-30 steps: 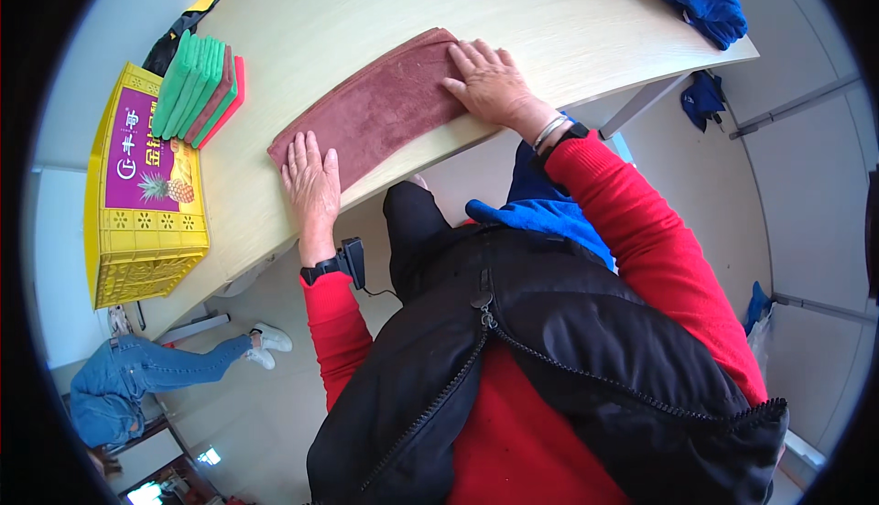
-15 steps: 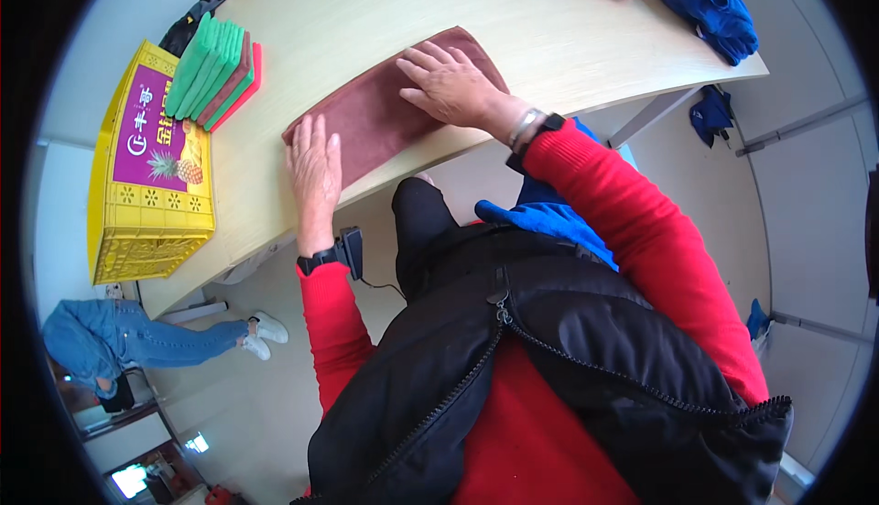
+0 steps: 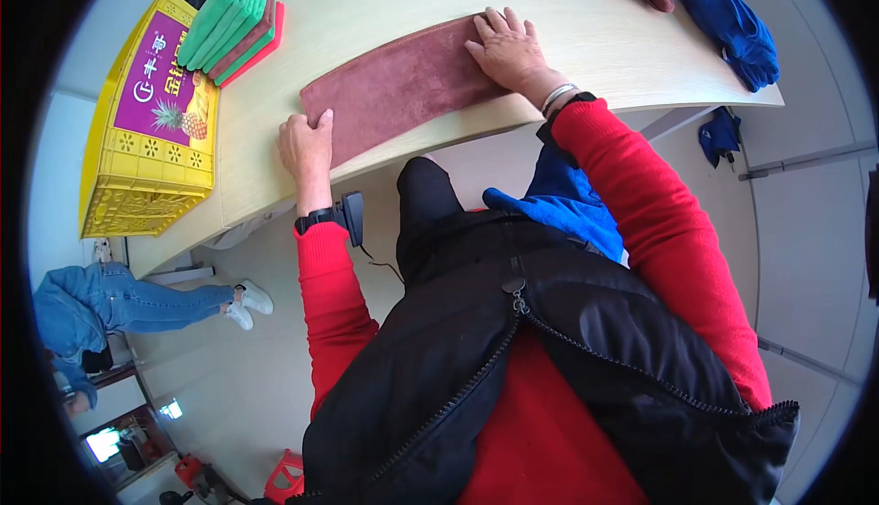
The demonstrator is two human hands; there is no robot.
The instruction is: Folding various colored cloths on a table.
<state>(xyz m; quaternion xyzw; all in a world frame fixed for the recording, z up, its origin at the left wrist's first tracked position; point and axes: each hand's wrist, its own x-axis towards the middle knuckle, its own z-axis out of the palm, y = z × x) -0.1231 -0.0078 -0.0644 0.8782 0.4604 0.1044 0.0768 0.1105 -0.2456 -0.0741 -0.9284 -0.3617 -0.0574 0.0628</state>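
Compared with the frames a moment earlier, the maroon cloth (image 3: 403,88) now lies as a longer, flatter band along the near edge of the tabletop (image 3: 385,1). The right hand (image 3: 508,47) has shifted from the cloth's middle to its right end, while the left hand (image 3: 307,143) stays at the near-left corner. In my judgement the cloth is being smoothed flat after a fold, and that pass is near its end.

Grip state: both hands are released, palms down and fingers extended, pressing on the cloth rather than grasping it.

Edges: the cloth's near long edge runs just beside the tabletop's front edge, and the left hand's heel sits at that edge.

Open room: bare tabletop lies beyond the cloth toward the far side. To the left, a stack of green and red folded cloths (image 3: 229,24) sits near, and a yellow crate (image 3: 146,148) stands beyond it. Blue cloths (image 3: 732,29) lie at the far right, well apart. Another person (image 3: 119,299) is on the floor side, lower left
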